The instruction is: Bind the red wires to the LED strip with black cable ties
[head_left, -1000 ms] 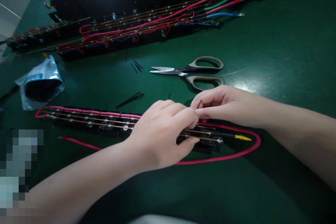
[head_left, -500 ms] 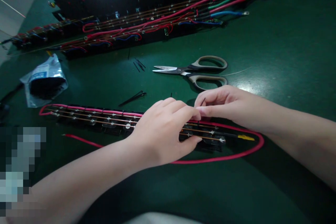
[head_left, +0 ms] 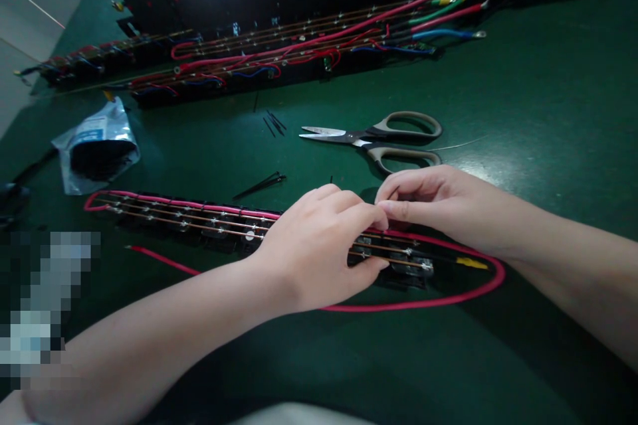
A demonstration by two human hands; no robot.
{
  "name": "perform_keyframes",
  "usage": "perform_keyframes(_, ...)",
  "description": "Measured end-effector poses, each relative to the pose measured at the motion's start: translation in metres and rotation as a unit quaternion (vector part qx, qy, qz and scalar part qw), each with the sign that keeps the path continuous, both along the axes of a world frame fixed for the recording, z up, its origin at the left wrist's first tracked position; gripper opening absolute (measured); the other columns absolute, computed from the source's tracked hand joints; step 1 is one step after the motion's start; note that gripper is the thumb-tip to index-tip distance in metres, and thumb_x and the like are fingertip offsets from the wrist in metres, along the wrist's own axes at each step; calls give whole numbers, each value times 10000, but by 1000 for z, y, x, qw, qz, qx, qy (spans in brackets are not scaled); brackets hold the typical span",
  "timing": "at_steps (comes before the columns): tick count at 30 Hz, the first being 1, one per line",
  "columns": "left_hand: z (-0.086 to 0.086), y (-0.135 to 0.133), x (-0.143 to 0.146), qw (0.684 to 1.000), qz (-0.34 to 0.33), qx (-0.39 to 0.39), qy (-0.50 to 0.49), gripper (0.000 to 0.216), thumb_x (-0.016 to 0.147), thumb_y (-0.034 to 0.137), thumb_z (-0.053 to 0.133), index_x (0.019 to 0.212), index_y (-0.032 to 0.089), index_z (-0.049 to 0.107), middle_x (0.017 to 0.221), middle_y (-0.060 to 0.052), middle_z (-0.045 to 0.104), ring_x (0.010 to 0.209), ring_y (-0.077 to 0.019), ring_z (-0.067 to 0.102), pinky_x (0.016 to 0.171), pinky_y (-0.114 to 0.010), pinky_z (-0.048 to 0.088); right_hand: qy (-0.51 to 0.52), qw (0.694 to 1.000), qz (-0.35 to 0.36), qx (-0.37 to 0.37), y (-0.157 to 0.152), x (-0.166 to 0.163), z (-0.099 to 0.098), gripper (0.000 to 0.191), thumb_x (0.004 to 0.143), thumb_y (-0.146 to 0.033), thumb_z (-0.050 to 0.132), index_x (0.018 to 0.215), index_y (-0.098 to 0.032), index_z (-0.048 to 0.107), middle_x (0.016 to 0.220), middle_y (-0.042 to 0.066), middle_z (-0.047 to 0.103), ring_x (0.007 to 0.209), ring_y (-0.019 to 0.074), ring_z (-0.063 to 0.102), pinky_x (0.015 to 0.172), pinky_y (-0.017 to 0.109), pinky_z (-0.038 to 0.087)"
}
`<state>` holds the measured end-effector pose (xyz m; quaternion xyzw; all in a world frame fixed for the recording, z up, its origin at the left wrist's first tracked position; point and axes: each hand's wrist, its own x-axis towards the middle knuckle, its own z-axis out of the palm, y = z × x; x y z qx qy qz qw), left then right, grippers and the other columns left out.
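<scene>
A long black strip (head_left: 215,224) with rows of copper-coloured wires and solder points lies across the table in front of me. Along its far edge runs a thick red cable (head_left: 438,301), which loops round the right end and back along the near side. My left hand (head_left: 319,246) spans the strip, thumb on the near side and fingers on the far side, hiding its middle. My right hand (head_left: 423,198) is closed in a pinch at the far edge, touching the left fingertips. A thin black cable tie shows faintly between its fingers, mostly hidden.
Beyond my hands lie scissors (head_left: 371,137), several loose black cable ties (head_left: 262,184) and short cut-off pieces (head_left: 275,123). An open silver bag (head_left: 100,139) stands at the left. Similar wired strips (head_left: 279,56) fill the back of the green table (head_left: 548,99).
The whole view has shifted slightly, so things appear a little further right. Both hands keep nearly the same place on the strip; the dark tie tip at my right fingers shows less.
</scene>
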<state>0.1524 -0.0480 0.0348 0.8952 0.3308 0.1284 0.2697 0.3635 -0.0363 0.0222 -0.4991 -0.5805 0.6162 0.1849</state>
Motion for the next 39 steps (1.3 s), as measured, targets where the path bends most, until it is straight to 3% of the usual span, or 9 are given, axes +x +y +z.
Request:
perform_keyframes(6,-2,-2,1,1000,19,7,1,156,852,277,682,967,182,637,962,-28,720,898,-211,593,801,-374,493,32,998,15,-60,4,5,-1,254,754,-465,760,756,-219,697,756,13,722,703,186,668,630,302,526)
perform_keyframes(13,-1,1,3,1000,23,-11,18,175,823,284,703,964,199,641,946,-12,702,893,-209,577,806,-380,479,-15,999,5,34,-1,-2,-1,284,777,-496,717,738,-216,691,733,15,711,689,184,652,608,301,500)
perform_keyframes(20,-1,0,3,1000,22,-14,17,170,827,287,708,953,193,642,939,-9,699,883,-202,566,787,-358,464,-23,999,5,37,1,-3,1,325,781,-530,701,731,-210,677,727,24,701,688,195,645,599,309,496)
perform_keyframes(27,-8,-6,0,993,8,115,4,184,898,324,609,1004,178,646,880,-27,674,828,-207,555,780,-364,428,-42,997,42,39,5,2,-1,405,795,-612,665,752,-210,668,723,20,665,679,184,603,601,304,485)
perform_keyframes(31,-8,-7,0,984,9,178,23,287,927,366,558,1152,196,609,851,-15,673,812,-214,571,785,-369,409,-92,989,55,102,4,1,-2,500,834,-692,568,766,-209,681,734,40,658,694,203,598,614,329,468)
perform_keyframes(36,-14,-10,3,963,43,263,38,240,973,347,487,1086,194,633,824,-25,670,808,-224,596,811,-386,396,-145,968,98,182,6,10,-1,536,850,-712,538,835,-197,686,850,74,712,796,232,645,707,355,483)
perform_keyframes(39,-20,-8,4,947,55,315,31,313,1030,351,404,1175,177,621,866,-44,687,838,-237,626,820,-387,396,-246,935,61,246,7,16,-6,641,790,-818,477,829,-220,705,768,69,714,681,231,637,581,341,455)
